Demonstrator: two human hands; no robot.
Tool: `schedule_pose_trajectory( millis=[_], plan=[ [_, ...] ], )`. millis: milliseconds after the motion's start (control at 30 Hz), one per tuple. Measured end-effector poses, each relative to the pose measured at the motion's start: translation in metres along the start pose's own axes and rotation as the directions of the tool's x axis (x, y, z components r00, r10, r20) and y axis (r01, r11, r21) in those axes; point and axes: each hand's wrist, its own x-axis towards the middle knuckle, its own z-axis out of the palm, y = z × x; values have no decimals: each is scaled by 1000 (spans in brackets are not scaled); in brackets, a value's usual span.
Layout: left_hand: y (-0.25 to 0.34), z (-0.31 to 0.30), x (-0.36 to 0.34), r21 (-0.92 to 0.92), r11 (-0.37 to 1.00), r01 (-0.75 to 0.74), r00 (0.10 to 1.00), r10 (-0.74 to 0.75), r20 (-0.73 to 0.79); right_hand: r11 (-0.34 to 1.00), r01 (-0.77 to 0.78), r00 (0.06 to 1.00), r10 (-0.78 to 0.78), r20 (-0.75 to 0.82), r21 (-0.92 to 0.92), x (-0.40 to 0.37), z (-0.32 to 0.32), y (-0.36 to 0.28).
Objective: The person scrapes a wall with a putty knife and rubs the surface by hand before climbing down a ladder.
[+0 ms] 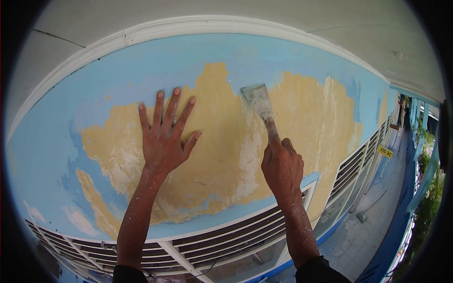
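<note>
Flat against the wall (212, 137), my left hand (163, 141) has its fingers spread and holds nothing. The wall is light blue with large yellow-tan patches where the blue coat is gone. My right hand (283, 170) is closed around the handle of a putty knife (257, 98), whose wide, stained blade points up and lies at the wall, by the border of blue and yellow. Small pale flakes dot both forearms.
Below the wall patch run white louvered slats (226, 240) over windows. A white moulding (207, 24) meets the grey ceiling above. At right are a yellow "3C" sign (385, 151), a walkway floor (373, 212), a blue railing and plants (429, 188).
</note>
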Motion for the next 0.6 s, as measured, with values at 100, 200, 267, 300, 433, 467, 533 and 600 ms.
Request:
schedule_pose_trajectory(
  millis=[100,200,267,300,433,467,533,600],
  plan=[
    [0,-2,0,16,1000,-25,1000,24,10,1000,-12,999,12,32,-5,-20,2,7],
    [1,-2,-1,35,999,-29,999,28,20,999,-36,998,37,58,-21,-30,-2,15],
    [4,-2,1,47,999,-20,1000,19,25,998,-54,998,55,37,-30,-14,-4,22],
    [6,-2,2,51,999,-16,1000,15,28,999,-42,998,44,38,-33,-12,-6,26],
    [7,-3,2,52,998,-23,1000,23,15,999,-29,997,31,70,-38,-19,-12,33],
    [7,-2,2,52,998,-26,1000,25,11,999,-30,997,33,73,-39,-17,-13,33],
    [7,-2,4,65,997,-30,999,29,16,999,-16,999,18,40,-47,-5,-14,35],
    [8,-4,1,72,997,-37,999,35,32,1000,-23,999,23,29,-20,9,-13,35]
  ],
)
